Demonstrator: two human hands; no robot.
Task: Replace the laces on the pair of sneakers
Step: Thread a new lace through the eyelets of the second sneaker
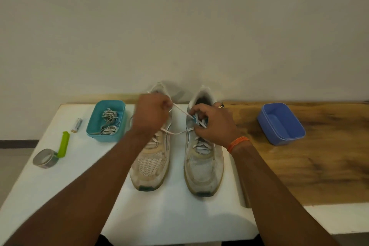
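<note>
Two sneakers stand side by side on the white bench (pixel 60 195), toes toward the person. The left sneaker (pixel 150 163) appears laced, though the left forearm hides much of it. The right sneaker (pixel 203 166) carries a white lace (pixel 180 111) crossed through its lower eyelets; the upper eyelets appear to be the step in hand.

The right hand (pixel 214 126) rests over the tongue of the right sneaker, fingers curled and pinching the lace at the eyelets. The left hand (pixel 152 115) is clenched on the free run of the lace, drawn taut across the gap above the left sneaker.

Procedure, as judged:
- Hold the shoe steady with the right hand while the left draws slack through.
- Pull along the line of the eyelet, not across it, to avoid twisting the flat lace.
- Even both ends before tying.

Farther back, the teal tub (pixel 95 118) holds coiled grey laces (pixel 108 121), likely the old pair. A battery (pixel 76 125), a green clip (pixel 64 144) and a tape roll (pixel 45 158) lie left of it. A blue tub (pixel 279 124) sits on the wooden surface to the right.
</note>
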